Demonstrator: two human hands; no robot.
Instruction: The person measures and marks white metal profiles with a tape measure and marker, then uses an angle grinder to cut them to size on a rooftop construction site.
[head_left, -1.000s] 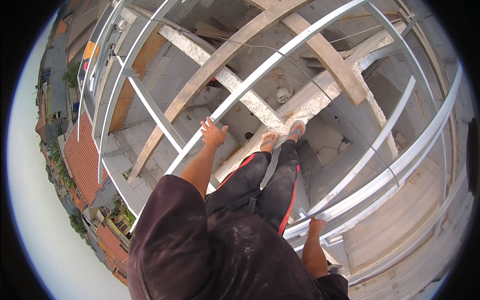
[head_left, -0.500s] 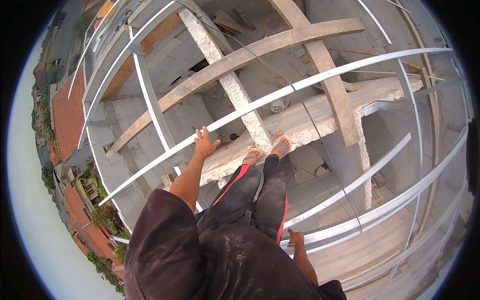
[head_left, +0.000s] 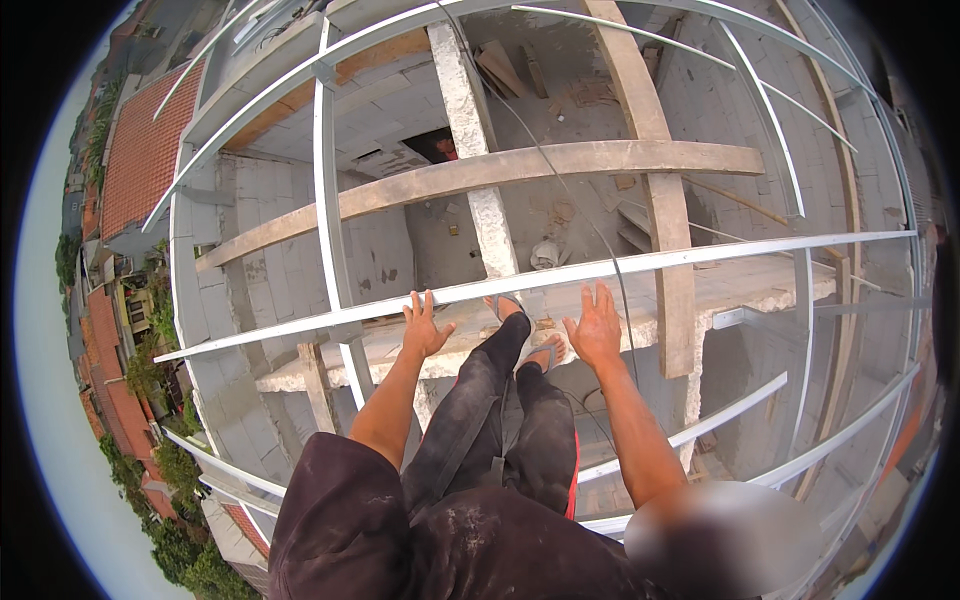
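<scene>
My left hand point(head_left: 428, 330) has its fingers apart at the lower edge of a long white metal bar point(head_left: 720, 247) that crosses in front of me. My right hand point(head_left: 598, 325) is open too, fingertips just below the same bar; I cannot tell whether they touch it. My sandalled feet are on a rough concrete ledge point(head_left: 745, 295) beneath the bar, one foot ahead of the other. A dark cable point(head_left: 548, 160) runs down past my right hand.
Wooden beams point(head_left: 550, 160) and a chipped concrete beam point(head_left: 462, 110) span open rooms with a deep drop below. More metal framing point(head_left: 325, 180) surrounds me. Tiled roofs point(head_left: 140, 150) and trees lie beyond the left edge.
My right hand has left the lower rail at the right and moved forward beside the upper bar. My view has turned, so that bar lies more level. My feet have shifted slightly.
</scene>
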